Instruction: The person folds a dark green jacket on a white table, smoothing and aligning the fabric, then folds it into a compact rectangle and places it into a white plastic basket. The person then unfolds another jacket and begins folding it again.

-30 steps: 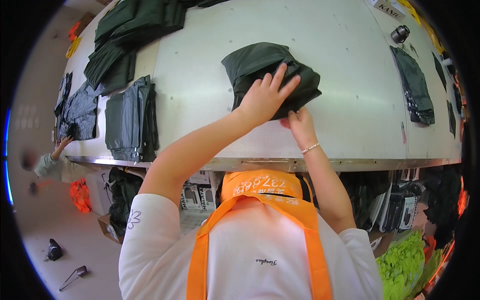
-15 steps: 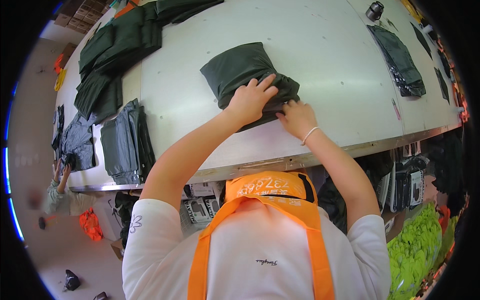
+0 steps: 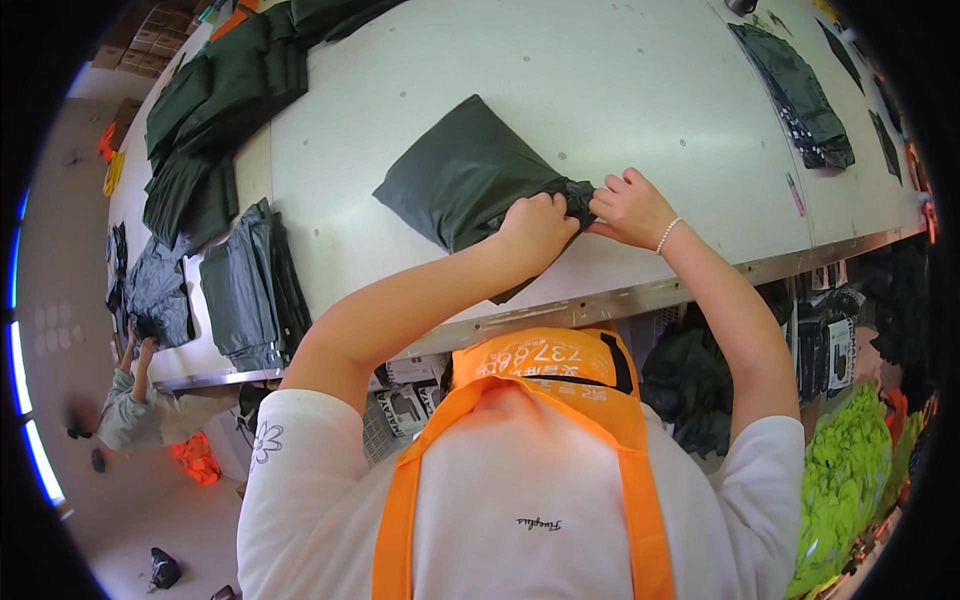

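A dark green bundle [image 3: 455, 170] of smooth, slightly shiny material lies turned at an angle on the pale table. Its left part is flat and squared off, while the right end is bunched up in dark folds. My left hand [image 3: 538, 230] is closed on the near side of those folds, knuckles up. At the tip of the bunched end, my right hand [image 3: 630, 208] pinches the material between thumb and fingers. A loose flap hangs below my left hand toward the table's front edge. The fingertips of my left hand are partly hidden.
Stacks of dark green folded pieces [image 3: 235, 85] cover the table's far left, with another dark stack [image 3: 250, 290] nearer. A folded dark piece [image 3: 800, 100] lies at right, beside a pen [image 3: 795, 195]. Another person's hands [image 3: 140, 350] work at the left end. Lime-yellow material [image 3: 845, 480] is piled lower right.
The bundle has turned clockwise, its flat part now slanting down to the right. My left hand has closed round the folds. My right hand has moved up and right to the bunched end.
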A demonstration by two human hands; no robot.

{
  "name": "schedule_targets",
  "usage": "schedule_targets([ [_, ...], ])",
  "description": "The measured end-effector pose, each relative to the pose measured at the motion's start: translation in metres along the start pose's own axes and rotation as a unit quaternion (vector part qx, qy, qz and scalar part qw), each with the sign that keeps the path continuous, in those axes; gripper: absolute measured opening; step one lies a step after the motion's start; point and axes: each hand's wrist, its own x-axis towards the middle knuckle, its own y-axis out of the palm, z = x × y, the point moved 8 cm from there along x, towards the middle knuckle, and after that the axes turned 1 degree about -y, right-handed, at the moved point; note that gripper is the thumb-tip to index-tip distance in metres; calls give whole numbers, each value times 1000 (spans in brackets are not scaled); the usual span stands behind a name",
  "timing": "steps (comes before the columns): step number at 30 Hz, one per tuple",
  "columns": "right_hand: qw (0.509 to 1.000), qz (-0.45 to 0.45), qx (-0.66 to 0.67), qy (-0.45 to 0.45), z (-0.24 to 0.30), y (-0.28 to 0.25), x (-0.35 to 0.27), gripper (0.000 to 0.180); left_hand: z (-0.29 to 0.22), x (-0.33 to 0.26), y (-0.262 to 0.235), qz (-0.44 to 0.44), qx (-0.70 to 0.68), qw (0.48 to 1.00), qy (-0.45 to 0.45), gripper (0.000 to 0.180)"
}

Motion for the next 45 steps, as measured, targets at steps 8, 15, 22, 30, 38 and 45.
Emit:
schedule_targets([
  [8, 991, 88, 97, 18, 20, 19, 9, 21, -6, -8, 32, -46, 97, 989, -105, 26],
  [15, 905, 32, 375, 196, 92, 43, 39, 24, 59, 10, 17, -57, -164, 973, -151, 55],
  [22, 882, -54, 413, 219, 109, 39, 61, 7, 77, -7, 39, -291, -306, 895, -145, 42],
  [30, 873, -83, 379, 297, 117, 51, 64, 6, 87, 5, 45, -278, -312, 892, -173, 41],
  [38, 833, -114, 463, 281, 87, -9, 37, 6, 50, 28, 32, 1, -89, 991, -101, 47],
  [45, 866, -90, 411, 272, 53, -27, -14, 3, 6, -3, -9, -71, -288, 943, 154, 51],
])
